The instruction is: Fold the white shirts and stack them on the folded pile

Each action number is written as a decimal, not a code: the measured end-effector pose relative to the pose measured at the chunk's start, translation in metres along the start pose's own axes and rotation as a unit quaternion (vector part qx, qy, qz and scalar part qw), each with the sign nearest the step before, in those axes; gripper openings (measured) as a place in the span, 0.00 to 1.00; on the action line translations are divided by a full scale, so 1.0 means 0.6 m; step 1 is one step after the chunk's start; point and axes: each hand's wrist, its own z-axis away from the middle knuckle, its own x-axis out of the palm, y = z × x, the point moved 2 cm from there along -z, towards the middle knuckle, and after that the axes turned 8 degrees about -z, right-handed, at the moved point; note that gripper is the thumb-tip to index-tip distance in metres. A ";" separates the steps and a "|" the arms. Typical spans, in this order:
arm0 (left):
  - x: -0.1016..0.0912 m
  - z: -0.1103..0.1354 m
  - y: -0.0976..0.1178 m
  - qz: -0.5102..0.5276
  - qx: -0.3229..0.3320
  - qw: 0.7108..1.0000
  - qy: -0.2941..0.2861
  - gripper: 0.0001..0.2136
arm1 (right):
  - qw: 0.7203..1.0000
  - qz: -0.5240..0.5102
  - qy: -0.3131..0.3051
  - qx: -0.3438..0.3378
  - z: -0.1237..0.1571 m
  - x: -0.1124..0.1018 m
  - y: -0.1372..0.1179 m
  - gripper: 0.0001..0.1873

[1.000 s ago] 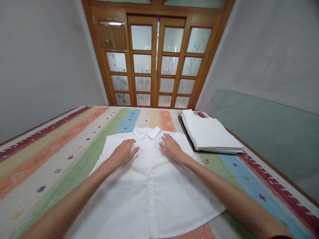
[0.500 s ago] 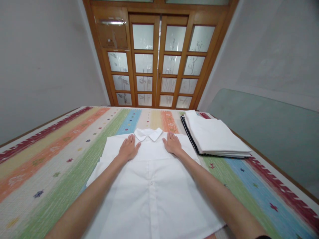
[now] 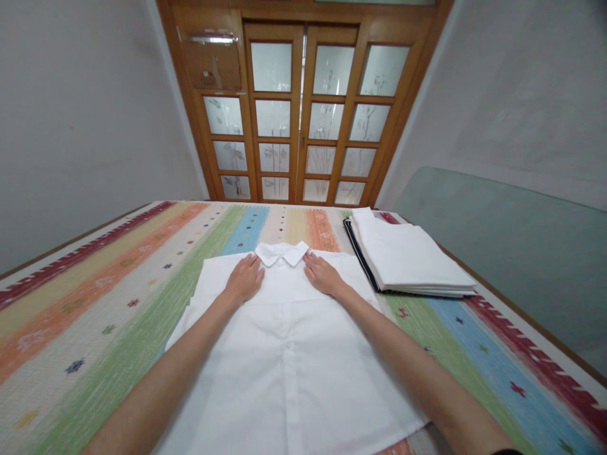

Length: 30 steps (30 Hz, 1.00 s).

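A white button-up shirt point(image 3: 289, 360) lies front up in front of me, its collar point(image 3: 282, 254) pointing away and its button placket running down the middle. Just left of the collar, my left hand point(image 3: 245, 277) rests flat on the shirt, fingers stretched forward. On the other side my right hand point(image 3: 323, 273) lies flat too, its fingertips against or very close to the collar's right edge. Neither hand grips the cloth visibly. Both sleeves are out of sight, and my forearms cover parts of the shirt's sides.
To the right sits a stack of folded white cloth point(image 3: 412, 256) with a black folded piece point(image 3: 359, 256) at its left edge. A striped, patterned cover point(image 3: 118, 316) spreads under everything. A pale green panel point(image 3: 502, 240) stands beyond the right edge; wooden glazed doors point(image 3: 303, 114) are behind.
My right hand has slid left, closer to the collar. My left hand's fingers have shifted slightly toward the collar from the other side. The shirt stays in place.
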 end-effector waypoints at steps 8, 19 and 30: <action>0.002 -0.004 -0.003 0.010 -0.020 0.995 -0.100 0.27 | 1.000 0.007 -0.006 0.003 -0.002 -0.006 -0.004 0.30; -0.011 0.018 -0.043 0.068 -0.015 0.984 -0.167 0.29 | 0.991 -0.051 -0.121 0.031 0.026 -0.051 0.012 0.30; -0.124 0.259 -0.132 0.095 -0.183 0.978 0.009 0.24 | 0.993 0.018 0.105 0.041 0.280 -0.147 0.052 0.17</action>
